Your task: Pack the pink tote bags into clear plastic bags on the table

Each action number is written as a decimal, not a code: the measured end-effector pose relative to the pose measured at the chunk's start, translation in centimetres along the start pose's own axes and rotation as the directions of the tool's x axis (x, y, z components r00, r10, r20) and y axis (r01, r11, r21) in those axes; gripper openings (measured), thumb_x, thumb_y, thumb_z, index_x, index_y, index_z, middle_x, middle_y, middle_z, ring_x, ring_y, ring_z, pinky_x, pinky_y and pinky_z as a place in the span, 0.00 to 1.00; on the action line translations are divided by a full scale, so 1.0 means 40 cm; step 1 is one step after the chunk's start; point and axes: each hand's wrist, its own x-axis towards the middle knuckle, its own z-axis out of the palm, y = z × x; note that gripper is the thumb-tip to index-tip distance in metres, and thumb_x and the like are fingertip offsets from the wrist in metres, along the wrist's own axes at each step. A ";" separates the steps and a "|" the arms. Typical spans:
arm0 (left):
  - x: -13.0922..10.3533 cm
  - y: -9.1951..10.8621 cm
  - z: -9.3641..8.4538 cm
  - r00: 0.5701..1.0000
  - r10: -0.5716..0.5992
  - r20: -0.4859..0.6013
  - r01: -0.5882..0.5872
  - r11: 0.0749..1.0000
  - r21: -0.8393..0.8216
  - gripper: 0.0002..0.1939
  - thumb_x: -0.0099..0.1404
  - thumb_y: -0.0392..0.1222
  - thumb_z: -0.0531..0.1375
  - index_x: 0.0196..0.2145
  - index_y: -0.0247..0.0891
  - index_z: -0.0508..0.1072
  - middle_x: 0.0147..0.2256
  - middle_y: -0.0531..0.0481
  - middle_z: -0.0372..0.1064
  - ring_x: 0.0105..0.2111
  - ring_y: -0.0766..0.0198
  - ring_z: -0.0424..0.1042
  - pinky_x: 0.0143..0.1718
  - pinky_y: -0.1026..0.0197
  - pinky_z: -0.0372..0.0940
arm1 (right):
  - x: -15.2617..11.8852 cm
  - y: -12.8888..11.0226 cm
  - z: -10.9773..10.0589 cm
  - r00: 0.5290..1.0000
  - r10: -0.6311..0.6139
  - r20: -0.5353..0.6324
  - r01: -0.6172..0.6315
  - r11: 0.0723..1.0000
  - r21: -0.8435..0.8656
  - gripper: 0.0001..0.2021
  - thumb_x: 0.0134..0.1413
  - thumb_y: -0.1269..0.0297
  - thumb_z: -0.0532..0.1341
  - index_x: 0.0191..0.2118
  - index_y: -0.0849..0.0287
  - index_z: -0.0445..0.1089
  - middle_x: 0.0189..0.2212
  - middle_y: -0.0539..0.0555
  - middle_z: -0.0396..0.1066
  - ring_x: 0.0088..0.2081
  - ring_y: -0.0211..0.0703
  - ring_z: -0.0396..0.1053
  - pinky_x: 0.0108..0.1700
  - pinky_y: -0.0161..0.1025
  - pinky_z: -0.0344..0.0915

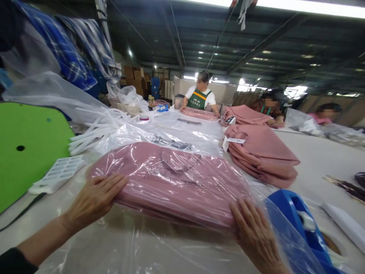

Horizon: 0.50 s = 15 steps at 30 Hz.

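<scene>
Head view centres on a folded pink garment (173, 182) lying inside a clear plastic bag (137, 243) on the pale table (319, 160), near the person and between both hands. Left hand (94, 198) lies flat, fingers spread, pressed on the garment's near left corner through the plastic. Right hand (253, 232) rests flat on its near right corner, so the hands are well apart and neither is closed around anything. Just right of the right hand stands a blue tape dispenser (296, 217). Farther right lies a stack of pink garments (262, 152) with a white tag. Left of the garment sit a white tray (57, 175) and a green board (25, 148). Far across the table, other people work.
</scene>
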 end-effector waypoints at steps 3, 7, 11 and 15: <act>-0.009 -0.006 0.004 0.999 -0.023 -0.032 0.022 1.000 -0.012 0.41 0.61 0.23 0.46 0.69 0.41 0.40 0.49 0.42 0.74 0.47 0.53 0.74 0.44 0.51 0.63 | -0.011 0.024 0.004 0.998 -0.063 -0.015 0.063 0.998 0.000 0.19 0.62 0.71 0.50 0.58 0.65 0.60 0.51 0.64 0.68 0.54 0.58 0.64 0.56 0.50 0.57; -0.029 -0.004 0.007 0.999 0.011 -0.038 -0.010 1.000 0.025 0.38 0.64 0.25 0.48 0.69 0.36 0.39 0.48 0.39 0.74 0.47 0.52 0.74 0.45 0.51 0.63 | -0.028 0.039 0.020 0.999 0.026 -0.035 -0.022 0.995 0.094 0.25 0.68 0.67 0.45 0.68 0.55 0.47 0.47 0.58 0.72 0.50 0.53 0.66 0.53 0.48 0.57; -0.072 0.021 0.022 0.999 -0.027 -0.027 0.027 1.000 0.002 0.35 0.68 0.27 0.48 0.69 0.38 0.41 0.50 0.41 0.73 0.51 0.53 0.72 0.54 0.52 0.60 | -0.057 0.043 0.041 0.999 -0.040 0.023 0.039 0.998 0.052 0.27 0.68 0.66 0.46 0.69 0.50 0.41 0.50 0.57 0.71 0.52 0.52 0.65 0.53 0.48 0.56; -0.112 0.051 0.038 0.980 -0.197 -0.024 0.196 0.980 -0.038 0.33 0.71 0.31 0.47 0.68 0.49 0.43 0.52 0.45 0.72 0.54 0.51 0.69 0.62 0.42 0.50 | -0.078 0.050 0.049 0.997 -0.049 0.067 0.043 0.995 0.086 0.26 0.68 0.63 0.43 0.69 0.45 0.40 0.51 0.56 0.70 0.54 0.52 0.64 0.54 0.50 0.56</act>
